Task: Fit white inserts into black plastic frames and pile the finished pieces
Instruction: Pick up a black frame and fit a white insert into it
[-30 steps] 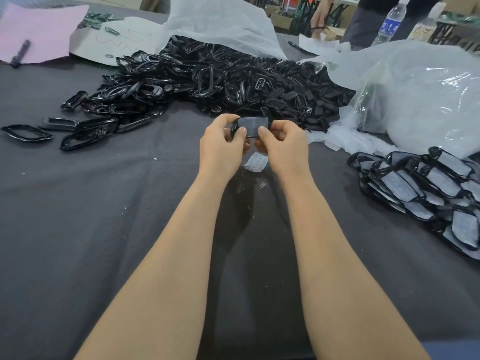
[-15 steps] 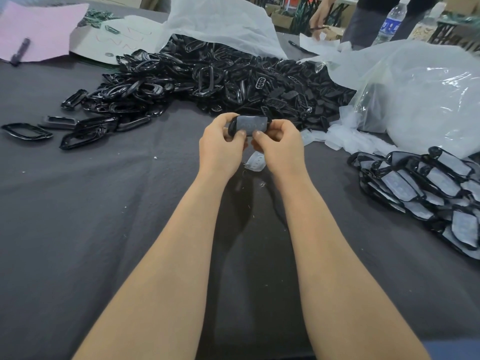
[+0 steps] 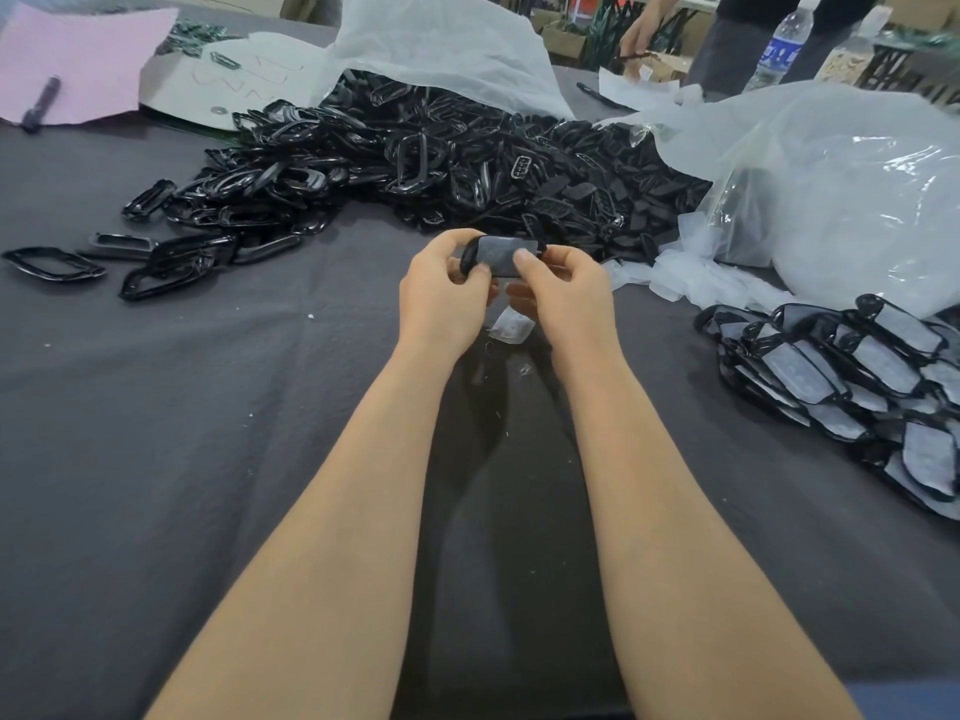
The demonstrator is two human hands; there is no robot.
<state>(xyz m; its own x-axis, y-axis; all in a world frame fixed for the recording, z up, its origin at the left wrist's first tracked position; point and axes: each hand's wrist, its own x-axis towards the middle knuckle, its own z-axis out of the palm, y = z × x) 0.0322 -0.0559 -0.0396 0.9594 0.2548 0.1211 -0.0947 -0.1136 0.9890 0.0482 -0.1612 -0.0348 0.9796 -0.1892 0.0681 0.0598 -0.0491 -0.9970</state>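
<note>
Up close in the head view, both hands hold one black plastic frame [image 3: 470, 257] above the dark grey cloth [image 3: 208, 459] of the table. The left hand [image 3: 447, 298] pinches its left end; the right hand [image 3: 566, 293] grips the right end with its thumb pressed on the white insert [image 3: 498, 254] lying in the frame. A loose white insert [image 3: 511, 327] lies on the cloth just below the hands.

Beyond them spreads a big heap of empty black frames [image 3: 415, 163], spilling from a white plastic bag [image 3: 441, 39]. At the right sits the pile of finished pieces [image 3: 857, 371], each frame filled with white, beside a clear plastic bag [image 3: 841, 189].

Far left, a marker [image 3: 40, 103] rests on pink paper [image 3: 88, 59]. At the far edge stands a water bottle [image 3: 779, 49] with a blue label; its writing is too blurred to read. Another person's hand [image 3: 636, 31] reaches down at the back.
</note>
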